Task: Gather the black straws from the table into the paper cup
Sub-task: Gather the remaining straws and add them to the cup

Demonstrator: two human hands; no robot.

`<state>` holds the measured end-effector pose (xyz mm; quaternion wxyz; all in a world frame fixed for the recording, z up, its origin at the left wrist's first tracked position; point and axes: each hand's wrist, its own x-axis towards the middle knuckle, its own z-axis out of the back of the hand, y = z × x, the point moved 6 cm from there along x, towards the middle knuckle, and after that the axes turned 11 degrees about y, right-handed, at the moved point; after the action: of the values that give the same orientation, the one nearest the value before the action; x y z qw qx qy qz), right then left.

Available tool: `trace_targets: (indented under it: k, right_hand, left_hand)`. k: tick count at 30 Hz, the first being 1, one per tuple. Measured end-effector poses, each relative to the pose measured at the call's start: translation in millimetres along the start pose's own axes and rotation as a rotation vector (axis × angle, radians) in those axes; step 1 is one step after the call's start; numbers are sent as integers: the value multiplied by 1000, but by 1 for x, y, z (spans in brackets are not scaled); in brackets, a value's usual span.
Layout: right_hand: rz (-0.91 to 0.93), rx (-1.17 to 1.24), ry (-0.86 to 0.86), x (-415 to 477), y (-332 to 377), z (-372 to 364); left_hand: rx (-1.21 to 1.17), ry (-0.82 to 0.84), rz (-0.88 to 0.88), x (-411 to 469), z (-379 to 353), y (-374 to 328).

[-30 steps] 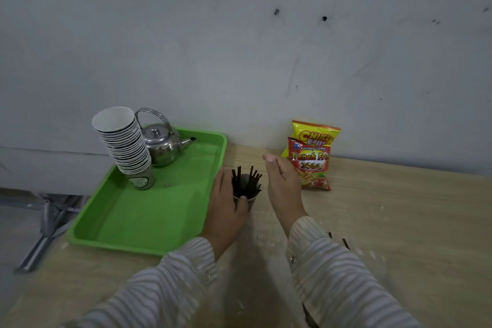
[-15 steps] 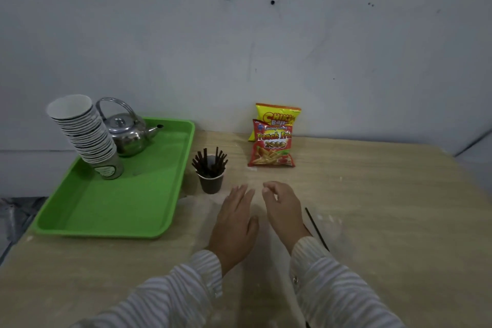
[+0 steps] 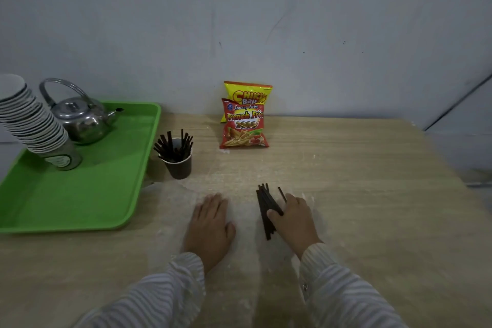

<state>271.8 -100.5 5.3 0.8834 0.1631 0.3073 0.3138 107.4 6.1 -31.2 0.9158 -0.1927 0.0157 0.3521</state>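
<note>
In the head view, the right hand (image 3: 294,217) has gone from hovering empty above the wood half a second ago to lying over a loose bundle of black straws (image 3: 266,208); its thumb presses across them from the left while the other fingers curl round the far side, so the bundle is pinched, though it looks as if it rests on the table (image 3: 359,194) and is not yet lifted. One stray straw (image 3: 282,194) pokes out just beyond the knuckles. The left hand (image 3: 210,221) has let go of the paper cup (image 3: 179,165), which it cradled a second ago, and now lies flat, palm down, fingers close together and empty, just left of the bundle. I judge that a second batch is being collected, and that the carry to the cup comes next. The cup stands far and left of the hands, just beside the green tray (image 3: 80,210), already bristling with upright straws that lean outward. The straws are thin, stiff, matte rods; the cup is dark, tapered paper; the table is pale wood grain dusted with whitish marks. On the glossy plastic tray sit a shiny steel kettle (image 3: 80,120) and a leaning stack of white-rimmed cups (image 3: 29,120). Two crinkly snack bags (image 3: 245,120) lean against the scuffed grey wall.
</note>
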Motion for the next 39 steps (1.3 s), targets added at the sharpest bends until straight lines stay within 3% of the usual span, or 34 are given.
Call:
trace_targets:
  k: [3,10,21,31,39]
  right_hand:
    - [-12,-161,69,0,-2,-11]
    - [171,-382,-19,4,19,-30]
    - [79,-433,68,32,34,-19]
    - [-143,-349,163,45,32,-23]
    - [-47,-260,191,47,24,-19]
  left_hand:
    - [33,-25,3,1,0,-1]
    - [45,-18,4,3,-3,2]
    - [14,-9,-3,3,-6,3]
    - [32,-17,-5,4,-8,4]
    - [30,-20,-1,4,-6,3]
